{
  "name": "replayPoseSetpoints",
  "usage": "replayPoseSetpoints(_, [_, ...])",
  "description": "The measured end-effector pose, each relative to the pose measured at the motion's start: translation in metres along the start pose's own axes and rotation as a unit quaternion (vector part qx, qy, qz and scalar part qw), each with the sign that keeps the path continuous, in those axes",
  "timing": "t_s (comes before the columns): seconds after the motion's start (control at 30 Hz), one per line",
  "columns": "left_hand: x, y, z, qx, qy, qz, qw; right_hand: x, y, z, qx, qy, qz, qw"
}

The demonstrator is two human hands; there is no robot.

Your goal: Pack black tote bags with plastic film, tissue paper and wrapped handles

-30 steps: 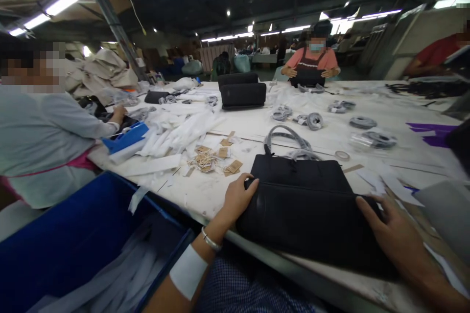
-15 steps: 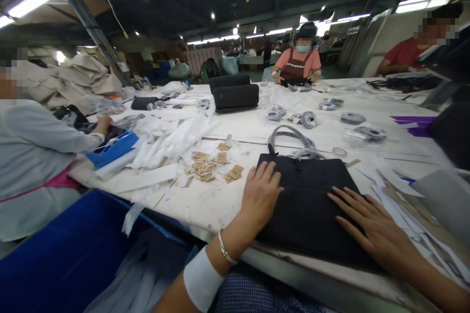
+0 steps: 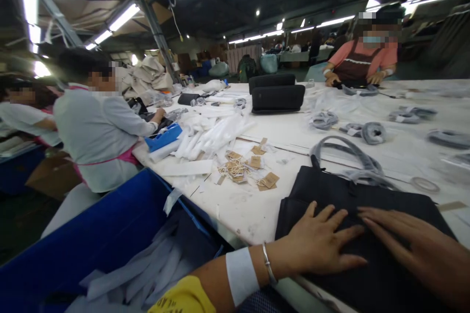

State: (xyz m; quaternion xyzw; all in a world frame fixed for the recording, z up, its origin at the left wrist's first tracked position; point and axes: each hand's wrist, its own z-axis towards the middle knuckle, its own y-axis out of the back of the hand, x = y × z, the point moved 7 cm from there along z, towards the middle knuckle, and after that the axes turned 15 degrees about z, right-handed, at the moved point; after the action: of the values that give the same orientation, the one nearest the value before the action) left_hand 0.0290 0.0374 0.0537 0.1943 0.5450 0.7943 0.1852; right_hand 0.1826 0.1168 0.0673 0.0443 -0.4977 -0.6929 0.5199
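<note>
A black bag (image 3: 400, 274) lies flat at the table's near edge, its grey-wrapped handles (image 3: 341, 149) pointing away from me. My left hand (image 3: 323, 237) rests on the bag with fingers spread, a bangle and a white band on that wrist. My right hand (image 3: 414, 242) lies on the bag too, fingers stretched out flat, its fingertips close to those of my left. Neither hand grasps anything. Brown tags with white strings (image 3: 238, 166) are heaped on the table to the left of the bag.
Two black bags (image 3: 278, 98) stand farther back. Wrapped grey handle coils (image 3: 372, 133) and a tape roll (image 3: 425, 185) lie on the right. A blue bin (image 3: 147, 195) with white strips is at my left. Co-workers sit at the left (image 3: 99, 127) and across (image 3: 362, 61).
My view has swung to the left. My left hand has slid inward over the bag, and the two hands are now close together. Both stay flat and spread.
</note>
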Motion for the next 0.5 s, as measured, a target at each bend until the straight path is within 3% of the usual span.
replayPoseSetpoints(0.07, [0.0,0.002,0.0,-0.013,0.01,0.012,1.0,0.017,-0.013,0.054,0.012,-0.035,0.067,0.997])
replayPoseSetpoints(0.17, [0.0,-0.002,0.002,-0.023,0.012,0.012,1.0,0.027,-0.039,0.114,-0.029,-0.096,0.13,0.986])
replayPoseSetpoints(0.23, [-0.001,-0.007,0.003,-0.02,-0.004,-0.009,1.0,0.017,-0.062,0.129,-0.051,-0.142,0.182,0.972])
replayPoseSetpoints(0.33, [0.004,-0.007,0.0,-0.024,-0.016,-0.103,0.994,-0.011,-0.091,0.125,-0.047,-0.188,0.191,0.962])
replayPoseSetpoints(0.4, [0.027,0.0,-0.006,-0.045,0.03,-0.182,0.982,-0.026,-0.099,0.118,-0.039,-0.192,0.191,0.962])
replayPoseSetpoints(0.5, [0.102,0.02,-0.023,-0.115,0.163,-0.184,0.962,-0.03,-0.1,0.115,-0.034,-0.172,0.195,0.965])
